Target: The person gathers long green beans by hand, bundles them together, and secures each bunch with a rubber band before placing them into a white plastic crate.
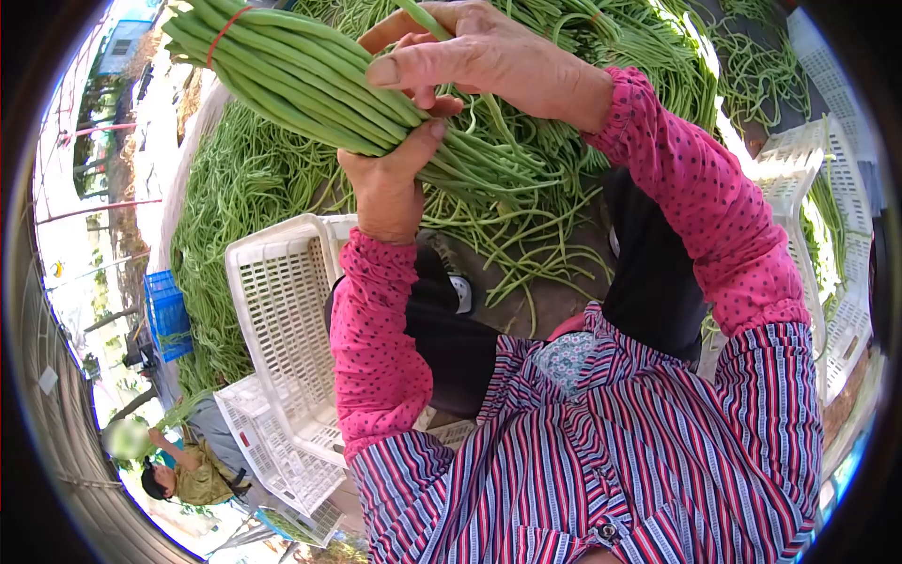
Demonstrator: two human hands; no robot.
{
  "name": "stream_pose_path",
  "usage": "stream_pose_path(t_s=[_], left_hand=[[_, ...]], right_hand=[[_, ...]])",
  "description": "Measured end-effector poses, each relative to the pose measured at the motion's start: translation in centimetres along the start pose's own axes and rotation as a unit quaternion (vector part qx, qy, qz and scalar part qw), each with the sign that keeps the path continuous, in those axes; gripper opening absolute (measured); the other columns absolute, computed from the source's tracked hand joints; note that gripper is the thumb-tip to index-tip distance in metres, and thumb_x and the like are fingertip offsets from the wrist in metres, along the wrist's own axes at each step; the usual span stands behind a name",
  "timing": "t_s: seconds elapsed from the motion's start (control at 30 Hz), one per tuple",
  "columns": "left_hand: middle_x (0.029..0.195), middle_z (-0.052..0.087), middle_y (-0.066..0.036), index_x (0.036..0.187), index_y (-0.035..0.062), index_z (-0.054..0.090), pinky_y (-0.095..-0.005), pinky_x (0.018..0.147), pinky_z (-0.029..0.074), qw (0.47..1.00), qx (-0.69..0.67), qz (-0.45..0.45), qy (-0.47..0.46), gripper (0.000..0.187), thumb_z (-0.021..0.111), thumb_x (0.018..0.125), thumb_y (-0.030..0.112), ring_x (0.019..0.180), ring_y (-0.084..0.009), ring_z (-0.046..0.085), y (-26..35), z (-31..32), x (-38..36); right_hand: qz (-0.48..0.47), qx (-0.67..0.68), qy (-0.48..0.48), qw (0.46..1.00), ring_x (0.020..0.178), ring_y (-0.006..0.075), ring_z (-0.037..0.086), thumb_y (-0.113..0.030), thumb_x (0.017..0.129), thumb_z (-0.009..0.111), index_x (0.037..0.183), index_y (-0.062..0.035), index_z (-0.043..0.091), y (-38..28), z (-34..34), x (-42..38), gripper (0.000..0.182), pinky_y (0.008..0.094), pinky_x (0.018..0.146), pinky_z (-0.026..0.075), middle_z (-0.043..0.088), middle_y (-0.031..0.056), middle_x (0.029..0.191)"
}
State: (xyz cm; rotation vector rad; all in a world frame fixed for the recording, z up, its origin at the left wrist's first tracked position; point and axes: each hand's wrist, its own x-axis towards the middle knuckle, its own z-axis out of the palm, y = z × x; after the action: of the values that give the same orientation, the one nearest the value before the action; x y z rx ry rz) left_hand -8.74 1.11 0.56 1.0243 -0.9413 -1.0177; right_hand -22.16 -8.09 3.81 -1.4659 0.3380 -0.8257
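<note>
A thick bundle of green long beans is gripped near its middle by my left hand, fingers wrapped round it. A red rubber band circles the bundle toward its upper left end. The loose tails of the beans hang out to the right below my hands. Beside the bundle, my right hand is curled with a single long bean running between its thumb and fingers. Part of that bean is hidden behind the hand.
A large heap of loose long beans covers the ground ahead. White plastic crates stand at the left, and more crates at the right. A blue crate sits farther left. Another person is at the lower left, holding greens.
</note>
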Motion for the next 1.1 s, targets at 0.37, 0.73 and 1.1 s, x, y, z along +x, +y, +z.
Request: stream_pose_path(t_s=[0.37,0.73,1.1], left_hand=[[0.096,0.056,-0.008,0.112,0.0051,0.05,-0.0456,0.097,0.038,0.98,-0.19,0.062,0.004,0.035,0.061,0.08,0.016,0.093,-0.0224,0.054,5.1,-8.5,-0.3],[0.096,0.052,0.0,0.111,0.0076,0.05,-0.0413,0.103,0.031,0.953,-0.183,0.227,-0.087,0.036,0.062,0.078,0.018,0.092,-0.0137,0.052,19.5,-15.8,-7.6],[0.094,0.052,-0.001,0.105,0.0073,0.049,-0.0432,0.102,0.028,0.941,-0.095,0.315,0.073,0.039,0.067,0.071,0.015,0.091,-0.0169,0.052,31.4,-24.8,-23.6]], right_hand=[[0.104,-0.016,0.121,0.987,0.055,0.0038,0.053,-0.035,0.082,0.067,0.081,-0.0083,0.065,2.1,-4.7,-1.4,0.027,0.0197,0.048,0.037,0.057,-0.0027,0.065],[0.129,-0.039,0.106,0.985,0.051,0.004,0.046,-0.024,0.088,0.061,0.094,-0.0024,0.06,3.7,-3.2,-1.1,0.023,0.0176,0.044,0.033,0.052,-0.0022,0.066],[0.195,-0.105,0.099,0.97,0.046,0.003,0.047,-0.028,0.084,0.065,0.087,-0.0106,0.061,7.7,-3.9,-1.4,0.018,0.0178,0.04,0.028,0.053,-0.005,0.064]])
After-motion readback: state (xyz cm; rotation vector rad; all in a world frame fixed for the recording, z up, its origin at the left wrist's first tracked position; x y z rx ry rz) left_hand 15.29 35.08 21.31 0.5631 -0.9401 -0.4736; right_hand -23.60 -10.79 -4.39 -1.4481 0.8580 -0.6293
